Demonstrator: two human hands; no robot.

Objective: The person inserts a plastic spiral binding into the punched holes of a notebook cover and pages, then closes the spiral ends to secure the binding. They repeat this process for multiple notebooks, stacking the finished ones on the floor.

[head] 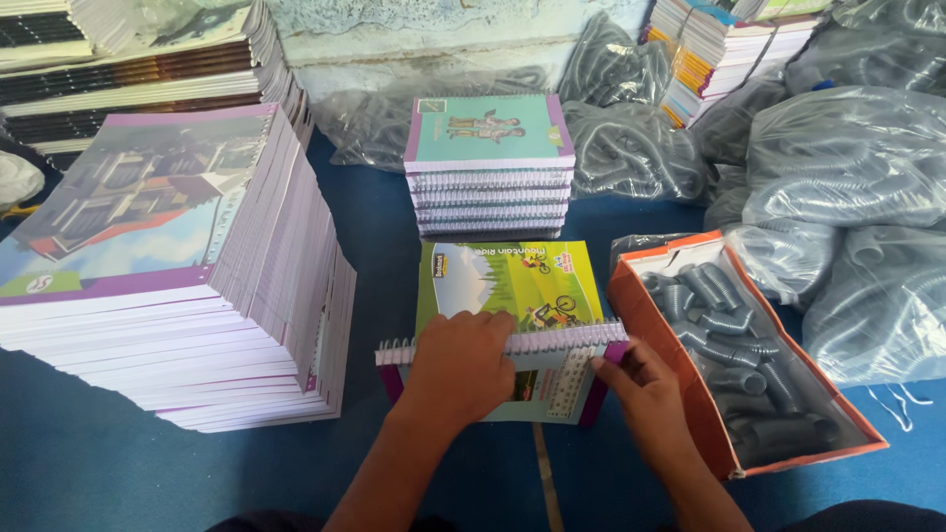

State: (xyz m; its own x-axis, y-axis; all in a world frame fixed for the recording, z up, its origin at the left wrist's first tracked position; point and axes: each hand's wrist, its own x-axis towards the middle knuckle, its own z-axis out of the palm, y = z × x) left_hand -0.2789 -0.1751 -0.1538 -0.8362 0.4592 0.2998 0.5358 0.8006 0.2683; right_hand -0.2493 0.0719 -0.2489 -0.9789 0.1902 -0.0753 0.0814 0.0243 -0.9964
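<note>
- Two bare forearms reach in from the near edge of the scene, angling toward each other as they extend away from the body.
- The left hand (458, 360) lies palm down, back of the hand up, fingers curled forward and pressed flat, wrist straight in line with the forearm.
- The right hand (641, 379) sits just to its right, slightly nearer, turned inward with thumb and fingertips pinched together toward the left.
- The two hands are close but apart.
</note>
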